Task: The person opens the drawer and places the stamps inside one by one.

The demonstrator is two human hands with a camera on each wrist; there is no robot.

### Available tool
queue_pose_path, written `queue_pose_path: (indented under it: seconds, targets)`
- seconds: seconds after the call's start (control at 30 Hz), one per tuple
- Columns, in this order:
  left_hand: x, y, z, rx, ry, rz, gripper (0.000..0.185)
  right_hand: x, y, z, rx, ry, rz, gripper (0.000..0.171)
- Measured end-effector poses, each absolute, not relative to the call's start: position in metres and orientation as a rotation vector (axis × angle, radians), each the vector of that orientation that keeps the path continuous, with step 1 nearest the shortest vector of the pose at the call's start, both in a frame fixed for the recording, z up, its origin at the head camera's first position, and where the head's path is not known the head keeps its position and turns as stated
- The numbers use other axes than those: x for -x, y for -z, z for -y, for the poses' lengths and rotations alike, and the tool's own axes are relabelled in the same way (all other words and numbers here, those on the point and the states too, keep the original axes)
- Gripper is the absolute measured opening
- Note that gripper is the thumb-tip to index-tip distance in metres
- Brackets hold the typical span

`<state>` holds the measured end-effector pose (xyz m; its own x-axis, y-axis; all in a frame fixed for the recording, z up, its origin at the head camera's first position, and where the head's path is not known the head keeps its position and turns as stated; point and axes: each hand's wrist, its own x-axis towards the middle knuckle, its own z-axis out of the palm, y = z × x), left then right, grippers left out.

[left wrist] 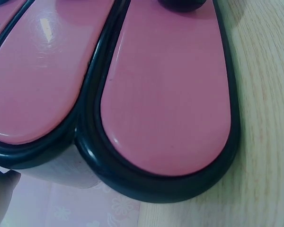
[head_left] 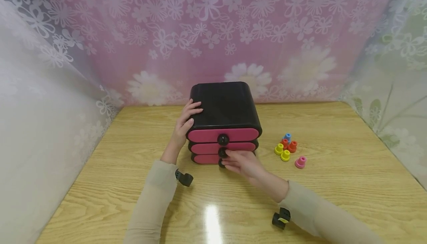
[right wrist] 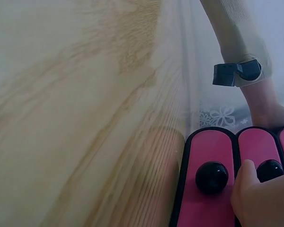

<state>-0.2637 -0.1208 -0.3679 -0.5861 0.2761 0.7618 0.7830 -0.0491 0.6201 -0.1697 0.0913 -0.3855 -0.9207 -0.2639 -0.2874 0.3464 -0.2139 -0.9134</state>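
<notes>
A small black cabinet [head_left: 223, 105] with three pink-fronted drawers stands in the middle of the table. Each front has a round black knob. My left hand [head_left: 186, 119] rests against the cabinet's left side, fingers reaching over its top edge and thumb near the front corner. At the middle drawer [head_left: 205, 148], my right hand [head_left: 246, 164] pinches the black knob [right wrist: 270, 170] with its fingertips. Lower fingers overlap the bottom knob [head_left: 221, 163] in the head view. The left wrist view shows pink drawer fronts [left wrist: 168, 94] close up, flush in their black frames.
Right of the cabinet lie several small coloured pegs: a blue peg [head_left: 287, 137], red pegs [head_left: 292, 146], yellow pegs [head_left: 285, 155] and a pink peg [head_left: 300, 162]. Floral curtains [head_left: 213, 40] hang behind the wooden table [head_left: 133, 199] and along both sides.
</notes>
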Motion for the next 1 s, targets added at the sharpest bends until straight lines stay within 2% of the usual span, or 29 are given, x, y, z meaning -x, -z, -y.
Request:
queue_pose_path:
  seconds: [0.37,0.63,1.0]
  targets:
    - [0.258,0.360,0.120,1.132,1.674,1.828,0.036,0.173,0.387,-0.084,-0.123,2.195,-1.703,0.037]
    - [0.240,0.341,0.114,1.137,1.669,1.847,0.035,0.172,0.388,-0.084,-0.133,2.208,-1.709,0.039]
    - [0.237,0.340,0.114,1.128,1.680,1.832,0.035,0.173,0.389,-0.084,-0.149,2.188,-1.766,0.037]
